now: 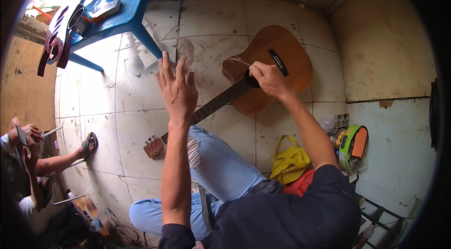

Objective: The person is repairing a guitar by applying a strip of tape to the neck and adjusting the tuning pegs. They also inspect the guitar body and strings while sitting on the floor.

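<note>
Now: one guitar on the floor, two hands above it

Clearly, one acoustic guitar (pixel 263 73) is laid on the tiled floor (pixel 112 103), its body away from the person and its neck pointing toward the knee in torn blue jeans (pixel 221 164). The right hand (pixel 266 79) is closed at the sound hole, and a thin string is pinched in its fingers. The left hand (pixel 177 88) is held open above the neck, fingers spread, and nothing is gripped by it.

One round green tin (pixel 352 148) is seen by the wall at the right; small items are kept inside, but they cannot be told apart. One yellow bag (pixel 289 162) is lying beside the person, with a red cloth just under it; what it contains is hidden.

One blue counter (pixel 124 2) is standing at the upper left, and some small things are carried on it. One dark guitar body (pixel 56 37) with cut-outs is leaned against its edge. Another person (pixel 28 155) is seated at the left, with one sandal (pixel 88 144) on the floor.
</note>
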{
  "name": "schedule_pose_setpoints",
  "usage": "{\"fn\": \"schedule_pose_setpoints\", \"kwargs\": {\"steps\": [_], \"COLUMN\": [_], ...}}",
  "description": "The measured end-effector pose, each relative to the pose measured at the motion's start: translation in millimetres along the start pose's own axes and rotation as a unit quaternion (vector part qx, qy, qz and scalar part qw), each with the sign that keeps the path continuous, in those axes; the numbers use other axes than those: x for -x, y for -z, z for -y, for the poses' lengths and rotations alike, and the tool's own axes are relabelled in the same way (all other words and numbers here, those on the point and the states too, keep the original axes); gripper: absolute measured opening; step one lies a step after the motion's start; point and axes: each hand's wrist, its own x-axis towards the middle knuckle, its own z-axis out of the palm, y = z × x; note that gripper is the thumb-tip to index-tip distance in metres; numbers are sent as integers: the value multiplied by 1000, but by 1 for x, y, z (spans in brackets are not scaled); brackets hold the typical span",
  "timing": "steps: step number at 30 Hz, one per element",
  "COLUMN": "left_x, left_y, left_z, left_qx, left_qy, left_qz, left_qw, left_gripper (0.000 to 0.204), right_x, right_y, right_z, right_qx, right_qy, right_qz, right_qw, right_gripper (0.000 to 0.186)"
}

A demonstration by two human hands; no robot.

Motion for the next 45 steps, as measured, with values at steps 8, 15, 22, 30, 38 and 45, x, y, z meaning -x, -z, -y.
{"fn": "schedule_pose_setpoints", "kwargs": {"steps": [8, 15, 22, 30, 38, 45], "left_x": [53, 47, 30, 85, 93, 118], "left_y": [-66, -100, -82, -101, -116, -162], "left_z": [-80, -66, -63, -87, -61, -56], "left_qx": [395, 659, 436, 304, 424, 435], "left_qy": [278, 461, 216, 125, 339, 303], "left_qz": [297, 199, 335, 364, 319, 342], "left_qw": [824, 560, 807, 871, 777, 776], "left_gripper": [60, 35, 42, 47, 46, 43], "right_x": [42, 82, 80, 49, 43, 41], "right_y": [-43, -58, -42, -34, -52, -71], "right_z": [-13, -39, -71, -66, -60, -49], "right_qx": [88, 68, -52, 16, -16, -9], "right_qy": [72, 138, -103, -170, -166, -83], "right_qz": [-146, -31, 31, 9, -48, -87], "right_qw": [983, 988, 993, 985, 985, 993], "right_gripper": [23, 19, 30, 35, 37, 32]}}
